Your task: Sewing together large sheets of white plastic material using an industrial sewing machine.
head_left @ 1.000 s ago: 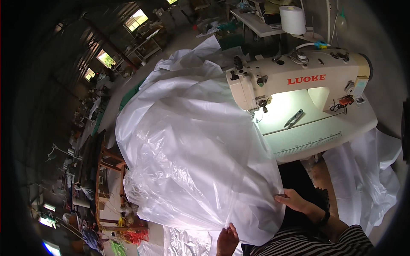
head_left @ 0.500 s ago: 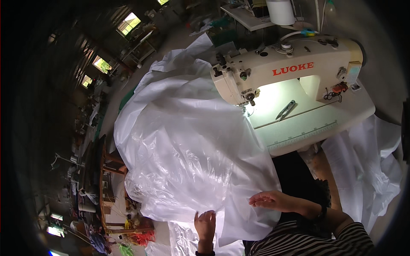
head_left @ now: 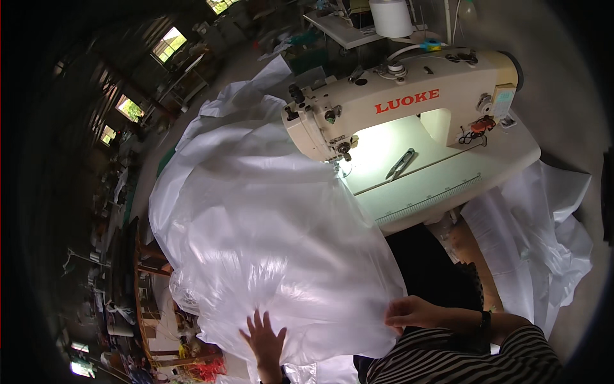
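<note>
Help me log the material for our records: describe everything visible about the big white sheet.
The white sheet looks like thin, glossy, translucent plastic film, bunched in a crumpled mound left of the sewing machine. One edge reaches under the machine's needle area. The left hand lies flat on its near part; the right hand pinches its near edge.

one sewing machine (head_left: 409,105) on one table (head_left: 448,185). one pair of snips (head_left: 400,164) on it. one big white cone of thread (head_left: 391,16) behind. two hands on the cloth, the left hand (head_left: 265,339) and right hand (head_left: 412,313). one large white sheet (head_left: 268,230) across the lap, one more white sheet (head_left: 537,237) on the floor at the right. three bright windows (head_left: 167,42) far off.
</note>
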`<state>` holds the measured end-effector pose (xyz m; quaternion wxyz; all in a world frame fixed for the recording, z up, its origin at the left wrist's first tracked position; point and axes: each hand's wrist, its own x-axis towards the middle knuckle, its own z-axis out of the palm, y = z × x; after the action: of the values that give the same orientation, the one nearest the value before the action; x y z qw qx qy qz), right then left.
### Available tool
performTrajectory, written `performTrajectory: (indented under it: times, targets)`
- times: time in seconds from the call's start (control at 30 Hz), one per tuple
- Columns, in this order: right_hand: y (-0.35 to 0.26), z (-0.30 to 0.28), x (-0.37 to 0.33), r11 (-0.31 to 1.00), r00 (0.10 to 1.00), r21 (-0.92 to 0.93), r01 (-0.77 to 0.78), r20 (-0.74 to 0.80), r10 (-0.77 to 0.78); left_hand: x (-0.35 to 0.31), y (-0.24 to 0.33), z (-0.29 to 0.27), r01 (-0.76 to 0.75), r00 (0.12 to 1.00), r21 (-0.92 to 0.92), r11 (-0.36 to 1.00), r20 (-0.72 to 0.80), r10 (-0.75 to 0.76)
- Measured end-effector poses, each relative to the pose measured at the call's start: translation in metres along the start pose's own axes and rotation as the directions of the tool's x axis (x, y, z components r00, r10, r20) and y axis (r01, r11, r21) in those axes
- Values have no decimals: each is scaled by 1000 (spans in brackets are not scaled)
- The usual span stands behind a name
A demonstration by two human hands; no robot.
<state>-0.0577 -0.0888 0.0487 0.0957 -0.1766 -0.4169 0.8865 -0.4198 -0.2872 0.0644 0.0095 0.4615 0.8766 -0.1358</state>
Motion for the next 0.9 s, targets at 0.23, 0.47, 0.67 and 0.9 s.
performTrajectory:
  times: [0.23, 0.47, 0.67, 0.9]
  targets:
    - [-25, -22, -38, 555, 942, -818, -150, -289, -172, -34, 3, -29, -156, 984, -317, 936, -134, 119]
    - [35, -54, 48, 906, 774, -370, 206, -504, -382, -6, 222, -52, -513, 857, -541, 666, -282, 431]
    - [-13, -5, 27, 643, 845, -764, -52, -376, -379, -21, 229, -18, -483, 824, -684, 546, -145, 548]
    - [-20, -4, 43, 517, 826, -844, -144, -390, -407, -33, 228, -33, -487, 800, -817, 308, -276, 533]
